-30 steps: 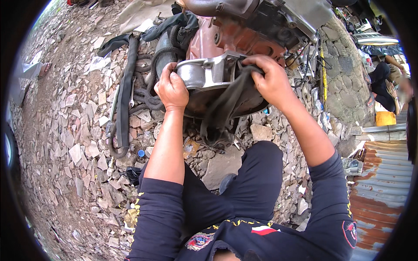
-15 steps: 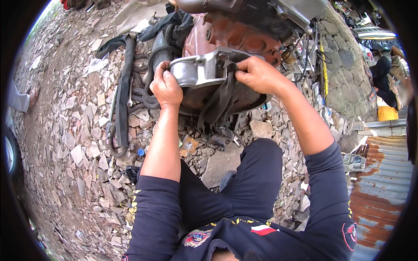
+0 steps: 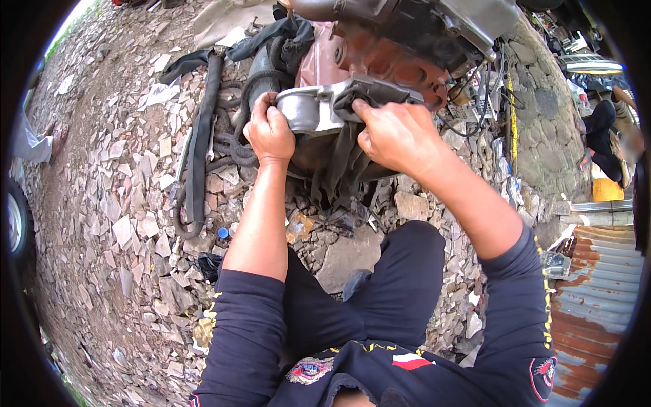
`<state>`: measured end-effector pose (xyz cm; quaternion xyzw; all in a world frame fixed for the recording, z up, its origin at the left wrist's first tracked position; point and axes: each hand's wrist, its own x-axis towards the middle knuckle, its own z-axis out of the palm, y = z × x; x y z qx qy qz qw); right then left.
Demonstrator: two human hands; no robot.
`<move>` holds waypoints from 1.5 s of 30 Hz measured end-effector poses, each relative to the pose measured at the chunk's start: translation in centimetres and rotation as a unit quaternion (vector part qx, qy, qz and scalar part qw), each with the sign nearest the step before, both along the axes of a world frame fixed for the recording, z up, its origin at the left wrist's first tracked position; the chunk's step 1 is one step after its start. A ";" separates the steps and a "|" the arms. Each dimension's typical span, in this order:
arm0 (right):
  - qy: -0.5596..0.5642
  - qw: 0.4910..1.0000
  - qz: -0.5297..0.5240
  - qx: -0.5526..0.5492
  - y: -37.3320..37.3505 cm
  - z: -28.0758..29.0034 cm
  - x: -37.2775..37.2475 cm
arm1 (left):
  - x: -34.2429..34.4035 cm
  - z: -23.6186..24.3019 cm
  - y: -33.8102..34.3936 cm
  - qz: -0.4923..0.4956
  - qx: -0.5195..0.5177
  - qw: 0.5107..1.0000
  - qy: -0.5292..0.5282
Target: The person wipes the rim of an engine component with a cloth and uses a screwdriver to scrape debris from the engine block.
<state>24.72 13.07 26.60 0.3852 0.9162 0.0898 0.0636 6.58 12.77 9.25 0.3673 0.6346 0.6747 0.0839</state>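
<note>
A silvery cast-metal housing (image 3: 302, 108) is in front of me, against a reddish engine block (image 3: 397, 64). My left hand (image 3: 270, 132) grips the housing's left end, thumb on top and fingers behind. A dark cloth rag (image 3: 339, 159) hangs over the near side of the housing. My right hand (image 3: 397, 136) is closed on the rag and presses it into the housing's upper opening with index finger and thumb. Part of the rag is hidden under that hand. Below the housing is a dark rounded surface, mostly covered by the rag.
Left of the engine lie a thick dark rope (image 3: 234, 146) and a black rubber strip (image 3: 196, 156). Broken tile and stones cover the ground. A rusty corrugated sheet (image 3: 597, 292) lies at right, near a yellow container (image 3: 607, 190). Another person (image 3: 600, 132) is at far right.
My right hand has moved left and over the housing's top, bringing the rag into its opening. The left hand keeps its grip. The whole view has shifted slightly.
</note>
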 end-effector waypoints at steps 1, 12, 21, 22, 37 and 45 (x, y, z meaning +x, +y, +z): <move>-0.022 1.000 0.017 0.008 0.4 -0.2 -0.1 | 0.1 0.1 -0.1 -0.015 -0.008 1.000 -0.013; -0.164 0.965 0.064 -0.197 4.5 2.8 -3.8 | -0.2 0.9 -0.4 0.009 -0.033 0.999 0.010; 0.205 0.974 0.046 -0.083 0.6 2.1 1.4 | -0.2 -0.5 -0.2 -0.001 -0.028 0.999 0.017; 0.229 0.972 0.056 -0.007 0.5 2.2 0.5 | -0.2 -0.5 -0.3 -0.004 -0.032 0.999 0.014; 0.074 0.972 0.211 0.072 1.4 -5.8 -4.2 | -0.7 -0.5 -0.3 -0.001 -0.018 0.999 0.033; 0.005 0.984 0.159 0.075 -0.3 -4.1 -4.1 | -0.3 0.1 -0.5 -0.033 -0.055 0.998 0.012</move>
